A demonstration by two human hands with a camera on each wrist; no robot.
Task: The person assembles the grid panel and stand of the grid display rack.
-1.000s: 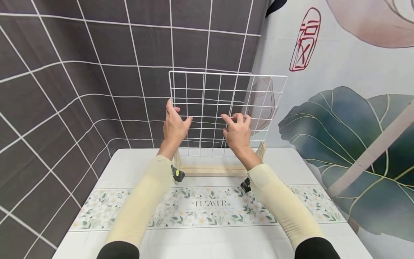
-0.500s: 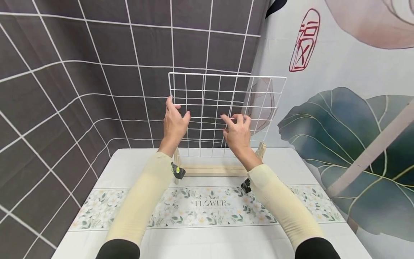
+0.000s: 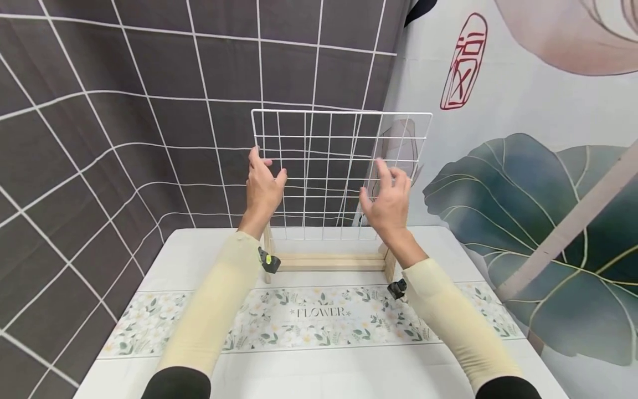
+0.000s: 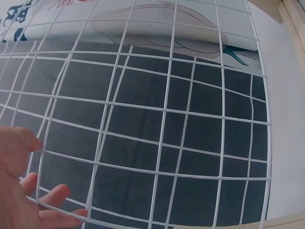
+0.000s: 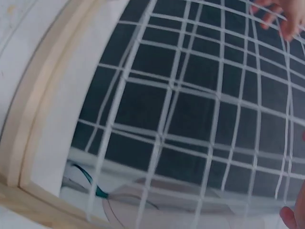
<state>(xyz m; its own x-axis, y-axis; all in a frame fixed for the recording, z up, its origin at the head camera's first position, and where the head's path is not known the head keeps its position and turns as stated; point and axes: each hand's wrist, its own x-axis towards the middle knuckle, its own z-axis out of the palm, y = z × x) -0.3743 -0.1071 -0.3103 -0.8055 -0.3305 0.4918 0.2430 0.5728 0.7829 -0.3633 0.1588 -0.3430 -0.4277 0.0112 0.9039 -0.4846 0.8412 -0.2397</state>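
A white wire grid panel [image 3: 329,160] stands upright at the back of the table, above a pale wooden stand [image 3: 329,265]. My left hand [image 3: 263,185] is at the panel's left edge, its fingers reaching up along it and its thumb spread. In the left wrist view, fingertips [image 4: 59,192] lie against the wires. Near the panel's right side, my right hand [image 3: 391,197] has its fingers loosely bent and apart, overlapping the wires in the head view. Only a small part of it shows at the lower right of the right wrist view.
A white table runner with a flower print and the word FLOWER [image 3: 320,312] crosses the white table [image 3: 319,371]. Behind hang a dark cloth [image 3: 224,66] with white squares and a white cloth with large leaves [image 3: 538,221]. Small black devices [image 3: 269,260] sit at the wrists.
My right hand has moved right and slightly up from the middle of the panel, its fingers spreading. The left hand stays at the left edge. The whole view has shifted slightly.
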